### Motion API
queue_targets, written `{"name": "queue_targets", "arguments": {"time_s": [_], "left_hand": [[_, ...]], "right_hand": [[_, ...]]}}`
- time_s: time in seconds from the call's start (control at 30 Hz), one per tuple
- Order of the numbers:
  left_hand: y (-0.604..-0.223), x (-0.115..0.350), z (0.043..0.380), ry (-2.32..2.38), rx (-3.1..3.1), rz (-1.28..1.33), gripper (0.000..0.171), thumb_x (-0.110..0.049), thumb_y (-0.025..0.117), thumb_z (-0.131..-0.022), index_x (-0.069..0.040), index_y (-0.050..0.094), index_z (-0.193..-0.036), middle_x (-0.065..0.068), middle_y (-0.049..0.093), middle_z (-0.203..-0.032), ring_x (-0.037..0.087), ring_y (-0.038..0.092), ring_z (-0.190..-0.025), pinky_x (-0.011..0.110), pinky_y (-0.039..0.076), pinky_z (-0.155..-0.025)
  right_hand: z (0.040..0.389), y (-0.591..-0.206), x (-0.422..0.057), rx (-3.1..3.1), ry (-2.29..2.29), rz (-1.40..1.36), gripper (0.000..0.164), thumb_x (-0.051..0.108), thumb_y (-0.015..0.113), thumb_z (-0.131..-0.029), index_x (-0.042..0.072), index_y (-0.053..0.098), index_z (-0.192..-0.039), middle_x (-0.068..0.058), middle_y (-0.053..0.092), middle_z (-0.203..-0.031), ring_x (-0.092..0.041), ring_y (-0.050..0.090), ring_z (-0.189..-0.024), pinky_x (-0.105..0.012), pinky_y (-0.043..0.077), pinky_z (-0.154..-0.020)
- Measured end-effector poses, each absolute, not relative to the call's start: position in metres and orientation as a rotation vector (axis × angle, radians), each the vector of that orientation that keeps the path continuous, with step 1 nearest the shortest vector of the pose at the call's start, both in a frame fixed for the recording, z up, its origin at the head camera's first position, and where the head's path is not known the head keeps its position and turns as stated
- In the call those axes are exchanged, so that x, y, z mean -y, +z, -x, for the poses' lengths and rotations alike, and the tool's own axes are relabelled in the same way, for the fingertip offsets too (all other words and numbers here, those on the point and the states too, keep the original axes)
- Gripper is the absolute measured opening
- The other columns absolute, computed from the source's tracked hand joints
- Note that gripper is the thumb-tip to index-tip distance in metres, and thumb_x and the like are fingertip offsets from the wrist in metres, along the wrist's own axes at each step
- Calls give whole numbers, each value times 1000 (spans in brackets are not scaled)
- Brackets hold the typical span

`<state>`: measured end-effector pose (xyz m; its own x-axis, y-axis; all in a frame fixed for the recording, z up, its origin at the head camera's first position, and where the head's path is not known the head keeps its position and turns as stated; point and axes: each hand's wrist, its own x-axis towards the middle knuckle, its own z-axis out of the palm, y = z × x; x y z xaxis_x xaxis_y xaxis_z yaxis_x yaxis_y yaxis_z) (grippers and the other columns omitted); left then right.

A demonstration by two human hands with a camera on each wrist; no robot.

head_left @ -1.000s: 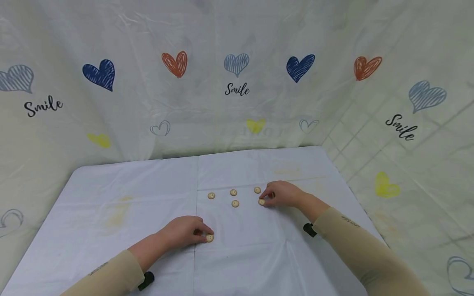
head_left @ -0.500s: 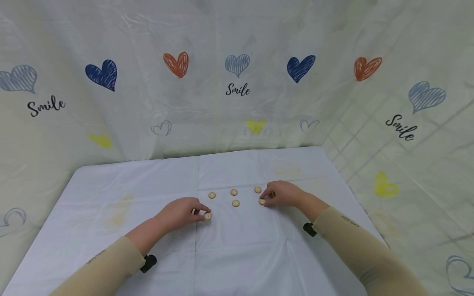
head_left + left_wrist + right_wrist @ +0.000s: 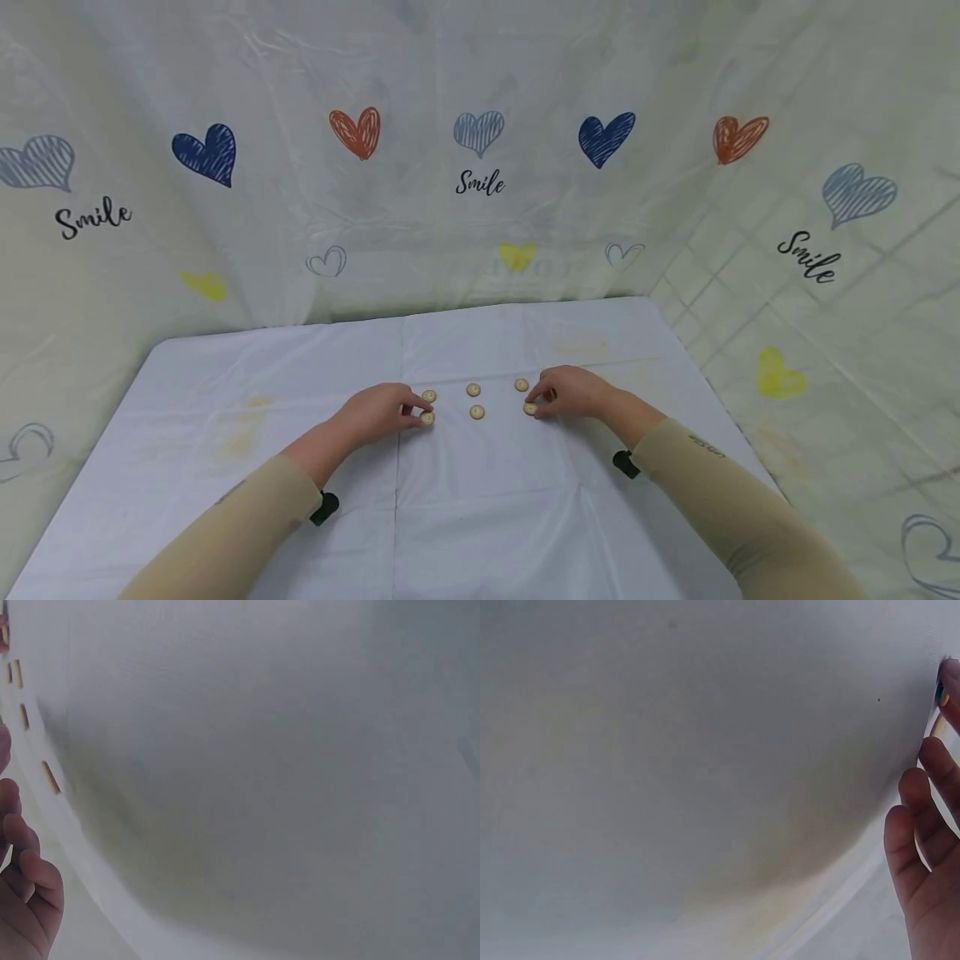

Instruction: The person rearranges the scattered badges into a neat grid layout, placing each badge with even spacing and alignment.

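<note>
Several small round wooden discs with dark marks, button-like, lie in two short rows on the white-covered table. My left hand (image 3: 381,412) pinches the front-left disc (image 3: 427,418) between thumb and fingers, just in front of the back-left disc (image 3: 429,396). My right hand (image 3: 573,392) pinches the front-right disc (image 3: 530,408), close to the back-right disc (image 3: 521,384). Between the hands are the back-middle disc (image 3: 473,389) and the front-middle disc (image 3: 477,412). The left wrist view catches my left fingers (image 3: 45,881) at its edge, and the right wrist view my right fingers (image 3: 922,817).
A white cloth (image 3: 480,533) with creases and faint yellowish stains covers the table. Behind it hangs a pale curtain (image 3: 420,217) printed with hearts and the word "Smile". Dark wrist cameras show under both sleeves, one at the left cuff (image 3: 325,507).
My left hand has carried its disc away from me across the cloth, up to the spot in front of the back-left disc. The right hand has stayed in place on its disc.
</note>
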<state>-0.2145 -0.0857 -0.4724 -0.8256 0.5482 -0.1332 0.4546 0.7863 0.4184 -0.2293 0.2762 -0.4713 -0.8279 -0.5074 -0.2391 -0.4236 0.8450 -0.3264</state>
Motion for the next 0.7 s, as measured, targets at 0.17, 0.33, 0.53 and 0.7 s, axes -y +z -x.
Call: {"name": "queue_targets", "arguments": {"time_s": [0.17, 0.33, 0.53, 0.7], "left_hand": [[-480, 82, 222, 503, -2730, -760, 20, -31, 77, -87, -32, 78, -107, -13, 58, -79, 8, 50, -74, 30, 43, -69], [-484, 85, 227, 440, -2725, -765, 22, -28, 76, -89, -30, 77, -111, -16, 63, -90, 7, 50, -76, 30, 44, -71], [-489, 89, 228, 417, -2737, -798, 24, -29, 75, -89, -30, 77, -113, -16, 60, -84, 8, 49, -72, 30, 43, -68], [-493, 89, 228, 420, -2741, -830, 25, -29, 76, -89, -30, 77, -114, -16, 60, -84, 8, 49, -72, 30, 42, -67]], "right_hand": [[230, -474, -275, -2708, -370, 695, 21, 32, 79, -85, 27, 79, -105, 11, 54, -78, -8, 50, -73, -28, 42, -69], [230, -476, -274, -2712, -378, 701, 21, 32, 80, -84, 27, 79, -105, 11, 55, -78, -8, 50, -72, -29, 42, -69], [230, -474, -271, -2714, -396, 683, 21, 32, 79, -85, 27, 79, -105, 11, 55, -78, -9, 50, -73, -29, 42, -70], [230, -476, -271, -2719, -388, 667, 22, 33, 79, -85, 27, 79, -106, 11, 55, -77, -9, 50, -73, -29, 42, -69]]}}
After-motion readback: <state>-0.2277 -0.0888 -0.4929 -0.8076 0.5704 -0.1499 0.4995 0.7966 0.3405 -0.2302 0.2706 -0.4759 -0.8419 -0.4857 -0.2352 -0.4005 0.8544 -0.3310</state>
